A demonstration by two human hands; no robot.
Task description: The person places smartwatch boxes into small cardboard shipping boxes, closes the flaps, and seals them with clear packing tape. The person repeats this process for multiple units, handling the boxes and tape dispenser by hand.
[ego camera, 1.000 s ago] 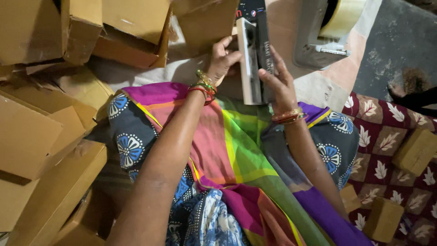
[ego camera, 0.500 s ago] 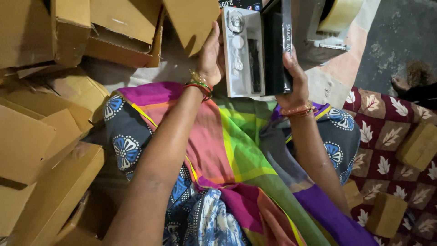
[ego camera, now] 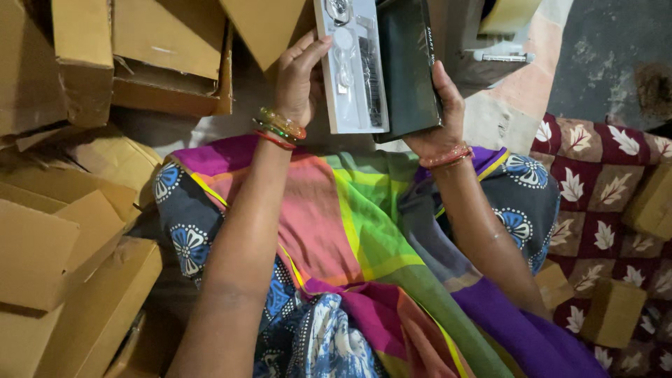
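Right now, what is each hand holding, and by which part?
The left hand grips the white tray along its left long edge. The right hand grips the black box at its lower right corner and right edge.

White tray (ego camera: pixel 352 70); black sleeve (ego camera: pixel 409 66); tan cardboard boxes (ego camera: pixel 66 245); garment (ego camera: pixel 364 238) striped pink, green, purple, blue floral borders; maroon cloth (ego camera: pixel 602 189), white leaf print; bangles (ego camera: pixel 280 127) green, gold, red.

floor (ego camera: pixel 609 63) bare grey concrete at top right, brown cardboard boxes (ego camera: pixel 77 231) piled on it at left, maroon leaf-print mat (ego camera: pixel 595 182) at right, small cardboard boxes (ego camera: pixel 612 311) on the mat
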